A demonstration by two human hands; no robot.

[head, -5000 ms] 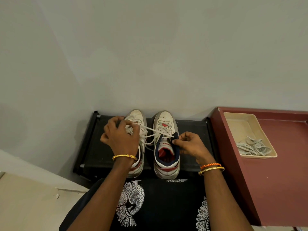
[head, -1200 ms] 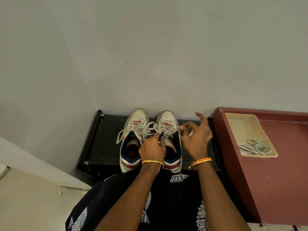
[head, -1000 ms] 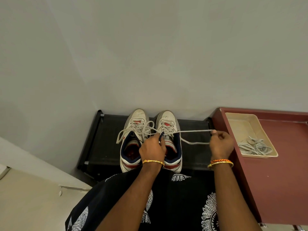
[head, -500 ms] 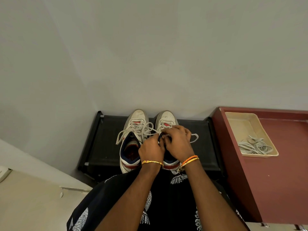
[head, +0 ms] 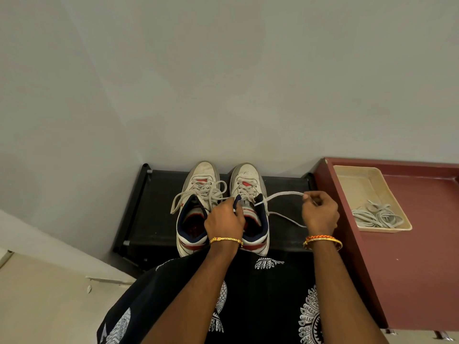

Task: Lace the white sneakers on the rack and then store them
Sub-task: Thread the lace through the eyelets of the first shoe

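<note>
Now, at centre frame, the black rack (head: 154, 217) carries both white sneakers (head: 198, 192) side by side, toes to the wall. Your left hand (head: 223, 219) curls its fingers round the right sneaker's tongue (head: 239, 201), probably to steady it, while your right hand (head: 319, 212) pinches the lace (head: 283, 194), drawing it taut toward the maroon table (head: 409, 269) at right.
</note>
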